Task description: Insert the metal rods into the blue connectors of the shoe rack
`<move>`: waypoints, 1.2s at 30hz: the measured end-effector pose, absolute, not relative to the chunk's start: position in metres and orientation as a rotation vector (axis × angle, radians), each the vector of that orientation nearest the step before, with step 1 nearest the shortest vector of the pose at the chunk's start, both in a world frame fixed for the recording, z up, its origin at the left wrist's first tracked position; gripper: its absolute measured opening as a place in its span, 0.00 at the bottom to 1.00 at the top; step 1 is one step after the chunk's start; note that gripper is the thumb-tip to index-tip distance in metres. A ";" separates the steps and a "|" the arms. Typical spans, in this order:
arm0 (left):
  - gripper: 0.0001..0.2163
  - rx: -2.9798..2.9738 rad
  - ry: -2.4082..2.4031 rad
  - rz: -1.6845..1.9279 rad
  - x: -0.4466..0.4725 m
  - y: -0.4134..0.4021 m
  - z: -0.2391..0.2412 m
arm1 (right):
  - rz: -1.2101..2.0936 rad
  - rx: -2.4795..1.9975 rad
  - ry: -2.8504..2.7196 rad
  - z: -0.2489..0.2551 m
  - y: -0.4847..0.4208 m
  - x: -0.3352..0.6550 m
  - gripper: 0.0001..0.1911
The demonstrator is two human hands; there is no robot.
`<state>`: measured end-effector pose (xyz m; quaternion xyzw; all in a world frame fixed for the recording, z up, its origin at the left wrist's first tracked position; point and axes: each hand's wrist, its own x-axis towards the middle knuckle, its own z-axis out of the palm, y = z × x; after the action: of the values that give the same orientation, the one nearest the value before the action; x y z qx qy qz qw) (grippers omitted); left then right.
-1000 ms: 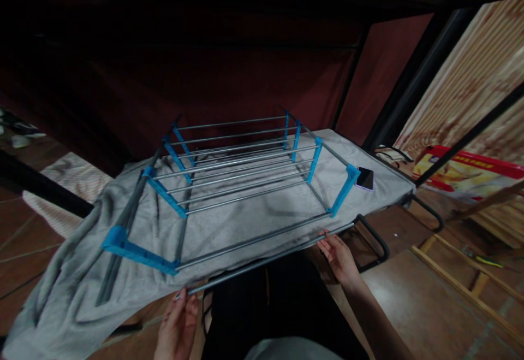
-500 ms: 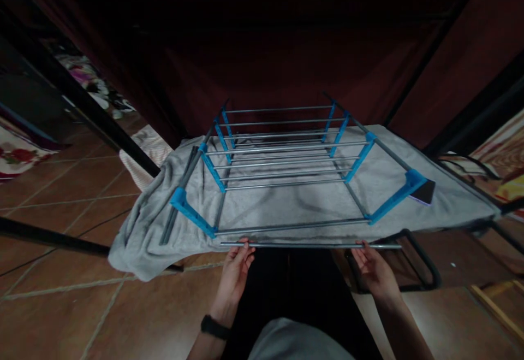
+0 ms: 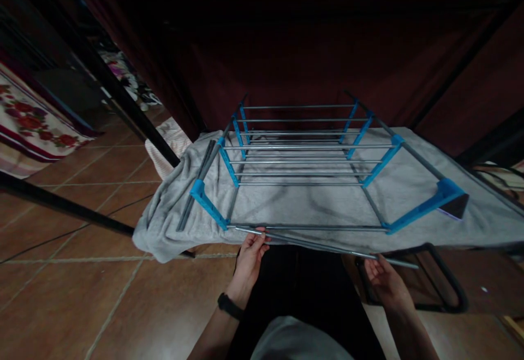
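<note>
A thin grey metal rod (image 3: pixel 319 246) is held by both hands in front of a rack frame of metal bars and blue plastic brackets (image 3: pixel 380 170). My left hand (image 3: pixel 250 253) pinches it near its left end, close to the frame's front bar (image 3: pixel 307 228). Near the right end, my right hand (image 3: pixel 385 278) has its fingers closed around the rod. The rod slants, its right end nearer to me. The frame stands on a grey blanket (image 3: pixel 286 204).
Loose metal rods (image 3: pixel 192 196) lie on the blanket at the left. A dark flat object (image 3: pixel 456 207) rests by the right bracket. Black metal posts (image 3: pixel 61 207) stand at the left, and a black tubular frame (image 3: pixel 442 278) sits at the lower right over a tiled floor (image 3: pixel 73 294).
The rod has tilted: its left end rose toward the frame's front bar, and its right end dropped toward me. The whole view has shifted, with the frame now further right.
</note>
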<state>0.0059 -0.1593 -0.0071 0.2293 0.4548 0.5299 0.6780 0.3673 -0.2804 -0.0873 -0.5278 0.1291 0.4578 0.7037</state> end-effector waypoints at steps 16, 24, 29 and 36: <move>0.11 0.365 1.042 1.228 -0.003 -0.144 -0.013 | 1.019 -1.099 0.214 -0.067 -0.267 0.356 0.05; 0.08 0.293 1.059 1.206 0.003 -0.139 -0.007 | 0.986 -1.064 0.086 -0.051 -0.262 0.347 0.13; 0.10 0.268 1.089 1.176 0.004 -0.137 -0.005 | 0.951 -1.036 0.039 -0.034 -0.259 0.340 0.16; 0.11 0.250 1.148 1.093 0.009 -0.138 -0.007 | 0.955 -1.034 -0.019 -0.020 -0.251 0.327 0.19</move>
<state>0.0086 -0.1380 -0.0070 0.1121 0.5143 0.4898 0.6950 0.3274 -0.2509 -0.0200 -0.4755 -0.0087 0.4389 0.7623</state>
